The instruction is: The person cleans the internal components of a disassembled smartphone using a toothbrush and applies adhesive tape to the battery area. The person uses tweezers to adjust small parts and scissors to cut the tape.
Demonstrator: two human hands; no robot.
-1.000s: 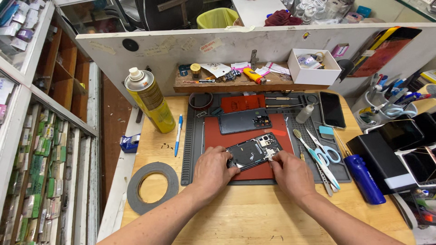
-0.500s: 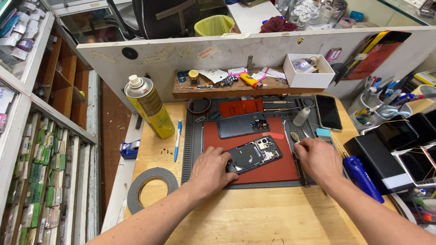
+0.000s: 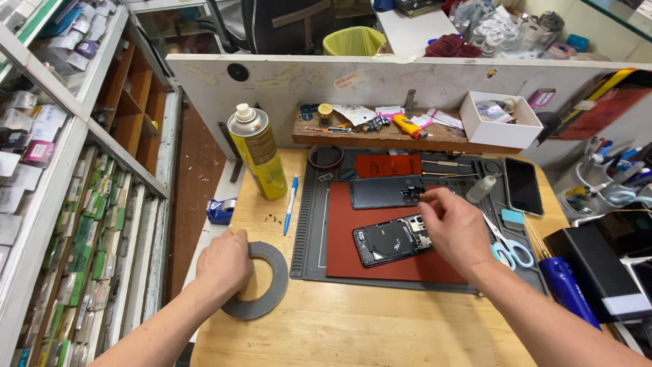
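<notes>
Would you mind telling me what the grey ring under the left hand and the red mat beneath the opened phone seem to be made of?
The grey ring under the left hand looks like a roll of thin tape, matte dark grey with a wide hollow centre; foam or rubber cannot be ruled out. The red mat looks like soft silicone or rubber, flat and matte, with no glare beneath the opened phone.

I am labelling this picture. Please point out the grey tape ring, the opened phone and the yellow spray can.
grey tape ring (image 3: pixel 272 289), head view, right band.
opened phone (image 3: pixel 388 240), head view, centre.
yellow spray can (image 3: pixel 260 156), head view, body.
</notes>
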